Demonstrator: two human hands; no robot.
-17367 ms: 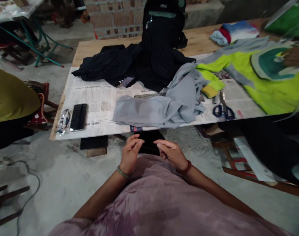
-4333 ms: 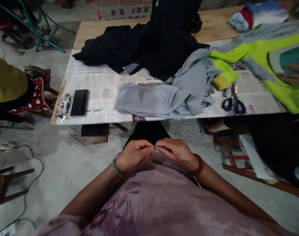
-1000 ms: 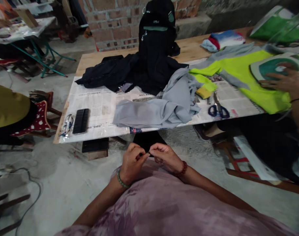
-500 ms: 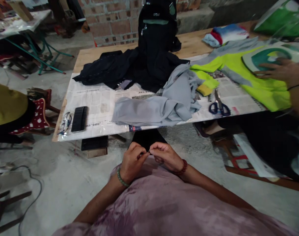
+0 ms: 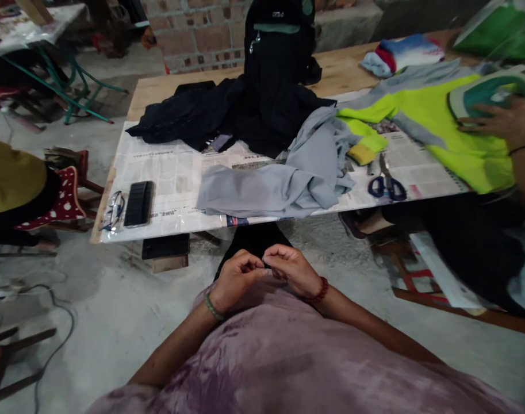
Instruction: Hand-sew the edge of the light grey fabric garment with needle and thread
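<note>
My left hand (image 5: 237, 277), with a green bead bracelet at the wrist, is closed in a pinch over my lap. Opposite it, my right hand (image 5: 293, 270), wearing a dark red bead bracelet, pinches too. The fingertips of both meet; whatever lies between them is too small to make out. Past the hands, a grey cloth garment (image 5: 262, 190) lies crumpled along the near table edge, touched by neither hand. Scissors with dark blue handles (image 5: 387, 183) rest to its right.
On the newspaper-covered table (image 5: 171, 198) lie a black phone (image 5: 138, 203), glasses (image 5: 114, 210) and a dark garment (image 5: 193, 118). A black backpack (image 5: 277, 52) stands behind. At right, another person's hand holds a green and white iron (image 5: 482, 95) on a yellow-green garment (image 5: 452, 121).
My fingers have shifted slightly at the pinch, the left ones straightening a little. The other person's iron has slid to the right over the yellow-green garment.
</note>
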